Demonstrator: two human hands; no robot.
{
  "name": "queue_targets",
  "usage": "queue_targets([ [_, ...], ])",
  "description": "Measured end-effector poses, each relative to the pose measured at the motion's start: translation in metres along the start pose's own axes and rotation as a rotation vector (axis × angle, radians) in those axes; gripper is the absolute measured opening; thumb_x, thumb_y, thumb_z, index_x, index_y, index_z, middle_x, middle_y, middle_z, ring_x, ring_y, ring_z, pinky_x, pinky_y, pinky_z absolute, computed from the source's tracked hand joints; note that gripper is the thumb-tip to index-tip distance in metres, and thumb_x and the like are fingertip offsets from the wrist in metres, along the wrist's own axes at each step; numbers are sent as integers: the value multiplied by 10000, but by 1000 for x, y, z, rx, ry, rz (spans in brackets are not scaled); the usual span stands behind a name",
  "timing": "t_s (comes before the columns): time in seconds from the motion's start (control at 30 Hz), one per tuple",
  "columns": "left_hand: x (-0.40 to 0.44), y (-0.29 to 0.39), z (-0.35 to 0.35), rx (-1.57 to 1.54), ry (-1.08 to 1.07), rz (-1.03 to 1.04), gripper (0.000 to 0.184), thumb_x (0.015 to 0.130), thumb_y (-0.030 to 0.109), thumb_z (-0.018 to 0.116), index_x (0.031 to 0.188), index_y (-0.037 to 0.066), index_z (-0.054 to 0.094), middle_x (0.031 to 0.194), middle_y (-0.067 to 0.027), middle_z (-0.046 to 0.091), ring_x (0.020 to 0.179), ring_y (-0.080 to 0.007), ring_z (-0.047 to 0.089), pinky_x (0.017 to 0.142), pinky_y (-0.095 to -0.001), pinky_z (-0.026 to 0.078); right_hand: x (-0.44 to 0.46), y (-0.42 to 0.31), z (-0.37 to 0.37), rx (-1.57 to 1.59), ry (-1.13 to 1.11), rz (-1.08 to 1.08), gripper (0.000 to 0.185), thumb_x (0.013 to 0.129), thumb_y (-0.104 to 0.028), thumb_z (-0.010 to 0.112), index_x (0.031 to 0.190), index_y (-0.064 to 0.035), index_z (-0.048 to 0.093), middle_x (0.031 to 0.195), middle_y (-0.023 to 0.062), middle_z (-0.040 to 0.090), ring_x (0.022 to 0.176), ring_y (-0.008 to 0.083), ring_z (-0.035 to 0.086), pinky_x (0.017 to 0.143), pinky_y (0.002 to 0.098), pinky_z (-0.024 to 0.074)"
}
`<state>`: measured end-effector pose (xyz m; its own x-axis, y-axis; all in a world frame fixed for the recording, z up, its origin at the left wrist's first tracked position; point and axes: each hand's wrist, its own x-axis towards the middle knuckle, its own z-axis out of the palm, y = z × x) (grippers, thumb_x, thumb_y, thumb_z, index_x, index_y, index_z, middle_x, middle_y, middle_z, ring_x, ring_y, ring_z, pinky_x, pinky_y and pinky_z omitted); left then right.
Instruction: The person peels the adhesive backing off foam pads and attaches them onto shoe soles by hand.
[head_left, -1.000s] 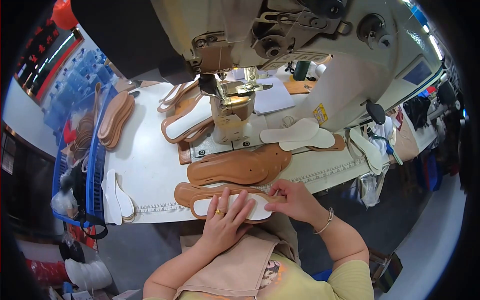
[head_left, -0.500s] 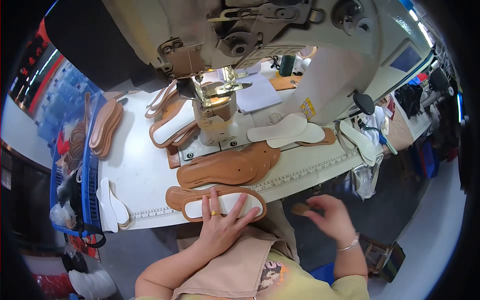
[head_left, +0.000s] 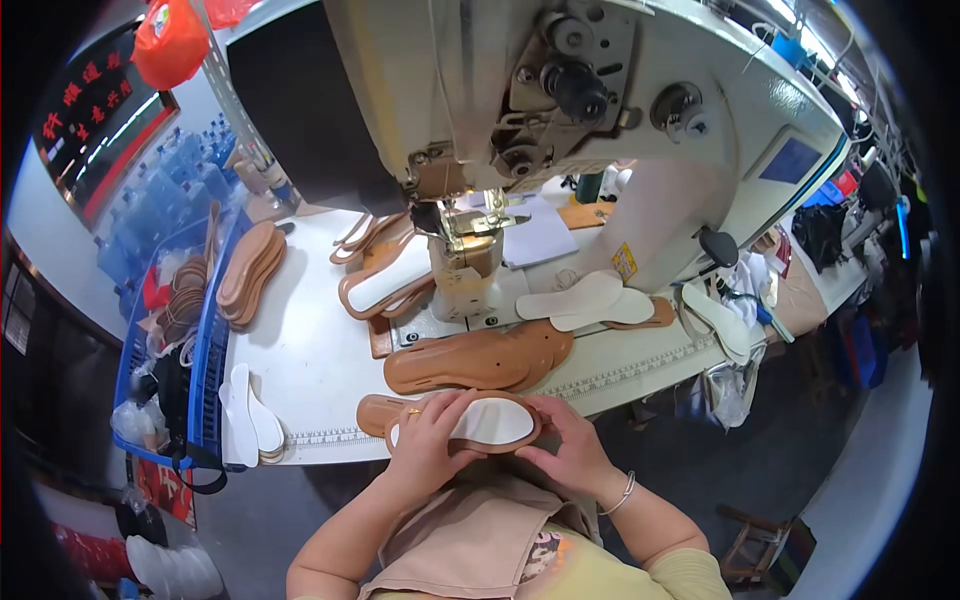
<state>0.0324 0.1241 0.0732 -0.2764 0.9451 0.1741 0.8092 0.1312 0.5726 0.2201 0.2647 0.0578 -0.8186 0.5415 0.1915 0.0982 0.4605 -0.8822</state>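
Note:
A brown insole with a white insert [head_left: 492, 421] lies at the table's front edge, over another brown piece [head_left: 378, 415]. My left hand [head_left: 432, 435] wraps round its left part, fingers on top and thumb at the near edge. At its right end, my right hand [head_left: 566, 440] grips the rim between fingers and thumb. Just behind are larger brown insoles [head_left: 450, 362], overlapping one another. White insole pieces [head_left: 572, 302] rest to the right of the sewing machine's post [head_left: 465, 280]. Left of the post is a brown insole with a white insert [head_left: 392, 280].
The sewing machine [head_left: 640, 110] stands over the white table [head_left: 290, 350]. A blue basket [head_left: 207, 370] with bundled straps is at the left, beside stacked brown insoles [head_left: 250, 272]. White insoles [head_left: 250, 412] lie at the front left. Bags and cloth [head_left: 745, 290] sit at the right.
My right hand went away to the right with a small brown piece, then came back without it in sight and took hold of the insole's right end. My left hand now grips the left part.

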Motion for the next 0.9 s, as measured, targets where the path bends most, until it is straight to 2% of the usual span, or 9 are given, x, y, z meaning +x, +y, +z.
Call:
queue_targets([
  [0.07, 3, -4, -5, -60, 17, 12, 811, 627, 235, 847, 1344, 116, 488, 1270, -119, 528, 1194, -315, 487, 984, -459, 375, 1, -3, 3, 200, -8, 138, 729, 728, -38, 795, 1358, -55, 427, 1249, 94, 559, 1103, 182, 586, 936, 323, 501],
  [0.17, 5, -11, -8, -161, 26, 17, 839, 587, 226, 874, 1333, 112, 506, 1270, -125, 529, 1180, -325, 493, 980, -446, 391, 2, 2, 10, 454, -31, 198, 735, 728, 0, 783, 1364, -58, 421, 1262, 76, 556, 1135, 192, 573, 977, 321, 478],
  [0.47, 7, -15, -17, -441, 72, -5, 861, 553, 143, 903, 1322, 81, 521, 1280, -121, 500, 1193, -290, 487, 995, -385, 408, 25, -20, 16, 888, -59, 89, 722, 743, 3, 776, 1367, -67, 421, 1401, 86, 429, 1308, 205, 415, 1102, 356, 345],
  [0.6, 7, -22, -23, -578, 82, -5, 864, 547, 114, 907, 1318, 56, 522, 1270, -127, 487, 1201, -263, 479, 1016, -343, 393, 40, -18, 28, 790, -53, -166, 722, 746, -24, 781, 1370, -67, 419, 1420, 100, 400, 1310, 216, 407, 1103, 356, 326],
  [0.67, 5, -23, -25, -522, 138, 41, 859, 551, 115, 907, 1317, 50, 524, 1265, -127, 481, 1202, -263, 475, 1019, -337, 387, 47, -23, 31, 705, -34, -268, 730, 755, 43, 747, 1388, -63, 400, 1429, 81, 336, 1313, 211, 398, 1094, 352, 352],
  [0.77, 7, -26, -28, -610, 174, 131, 850, 570, 106, 895, 1328, 35, 515, 1283, -108, 459, 1231, -251, 438, 1050, -344, 353, 55, -38, 29, 710, -66, -304, 722, 740, 8, 775, 1372, -40, 429, 1416, 89, 344, 1314, 225, 390, 1090, 365, 356],
  [0.8, 8, -27, -31, -628, 172, 155, 847, 576, 107, 891, 1330, 29, 511, 1286, -103, 457, 1236, -247, 432, 1057, -344, 346, 58, -43, 28, 673, -43, -300, 768, 703, -98, 821, 1368, -72, 437, 1409, 139, 382, 1313, 259, 393, 1090, 381, 329],
  [0.83, 8, -26, -34, -639, 171, 154, 855, 583, 113, 884, 1342, 24, 502, 1303, -99, 454, 1245, -245, 428, 1064, -343, 343, 61, -47, 27, 669, -66, -320, 768, 703, -98, 821, 1368, -72, 437, 1409, 139, 382, 1313, 259, 393, 1090, 381, 329],
  [0.9, 9, -25, -38, -669, 196, 171, 862, 583, 117, 884, 1349, 27, 499, 1309, -100, 452, 1250, -245, 424, 1067, -343, 341, 66, -53, 24, 651, -99, -434, 703, 722, 27, 775, 1352, -39, 471, 1419, 107, 343, 1322, 249, 385, 1086, 379, 363],
])
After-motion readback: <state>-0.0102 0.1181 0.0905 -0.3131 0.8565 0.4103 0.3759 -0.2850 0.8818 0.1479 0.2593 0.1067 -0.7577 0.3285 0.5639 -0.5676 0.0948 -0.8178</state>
